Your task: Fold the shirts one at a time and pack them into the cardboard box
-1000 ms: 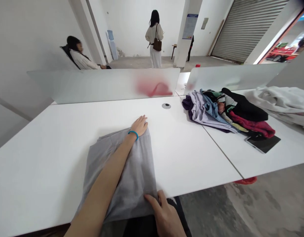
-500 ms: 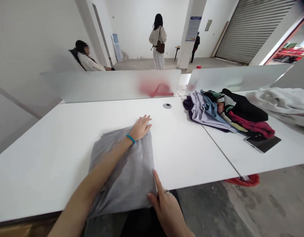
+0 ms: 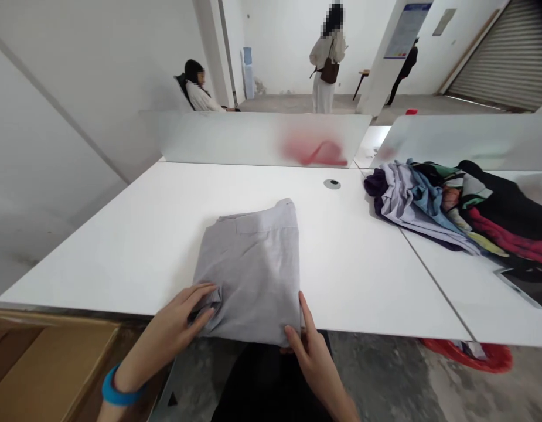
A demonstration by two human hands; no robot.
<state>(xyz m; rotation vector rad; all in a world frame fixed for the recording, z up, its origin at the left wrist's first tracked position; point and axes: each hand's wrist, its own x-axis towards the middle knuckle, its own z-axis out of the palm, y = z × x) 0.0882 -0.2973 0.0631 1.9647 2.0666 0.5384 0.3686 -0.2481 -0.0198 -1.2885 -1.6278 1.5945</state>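
Observation:
A folded grey garment (image 3: 253,264) lies on the white table, its near edge reaching past the table's front edge. My left hand (image 3: 183,322), with a blue band on the wrist, pinches a bunched fold at the garment's near left side. At the near right corner, my right hand (image 3: 312,349) grips the cloth, thumb on top and some fingers hidden underneath. Whether the garment is trousers or a shirt, I cannot tell.
A heap of mixed clothes (image 3: 424,205) lies to the right, beside a tablet-like device (image 3: 525,287). Frosted panels (image 3: 253,138) line the table's back. Below are a cardboard box (image 3: 55,363) and a red basket (image 3: 494,358). Several people are beyond.
My left hand has come back from the garment's far right corner to its near left side and taken hold there. The right hand stays at the near right corner. The view has turned left.

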